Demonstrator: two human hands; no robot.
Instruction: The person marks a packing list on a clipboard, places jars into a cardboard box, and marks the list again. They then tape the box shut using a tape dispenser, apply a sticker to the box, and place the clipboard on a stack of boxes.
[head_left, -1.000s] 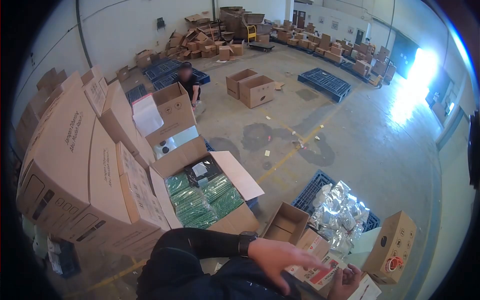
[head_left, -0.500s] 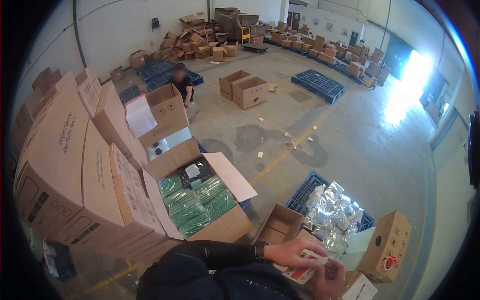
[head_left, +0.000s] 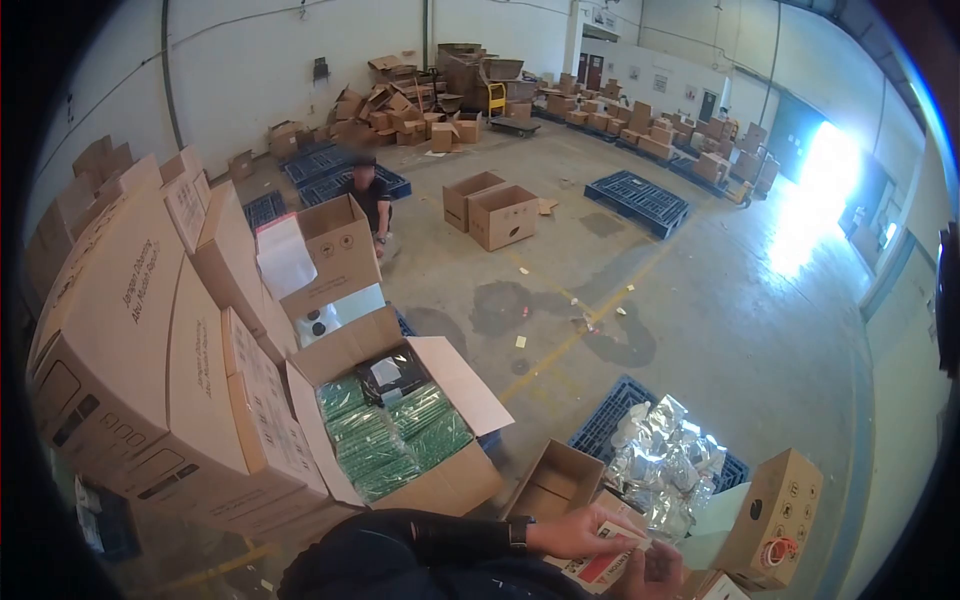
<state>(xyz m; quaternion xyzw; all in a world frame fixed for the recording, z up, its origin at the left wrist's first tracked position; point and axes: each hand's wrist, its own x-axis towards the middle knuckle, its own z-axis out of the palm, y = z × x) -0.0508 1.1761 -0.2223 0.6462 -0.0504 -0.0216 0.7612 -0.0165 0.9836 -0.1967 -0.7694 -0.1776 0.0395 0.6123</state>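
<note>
At the bottom, my left hand (head_left: 582,532), with a dark band at its wrist, has its fingers pinched at the edge of a white and red printed label (head_left: 603,566). Close to its right, my right hand (head_left: 650,572) is curled, its fingers meeting the same label near a small pale piece. The label lies below both hands, partly covered by them. An open carton (head_left: 556,480) stands just behind my left hand. Beyond my hands, crumpled silver packaging (head_left: 668,468) rests on a blue pallet (head_left: 612,408).
An open carton of green wrapped packs (head_left: 400,430) stands left of centre, beside tall stacked cartons (head_left: 130,330). A person (head_left: 368,195) crouches behind them. Two open boxes (head_left: 503,218) and a blue pallet (head_left: 637,200) sit farther off. A carton (head_left: 775,520) stands at right.
The view has tilted up slightly, so the room sits lower in it. My hands have moved down a little, still at the label. The crouching person's head and arm have shifted.
</note>
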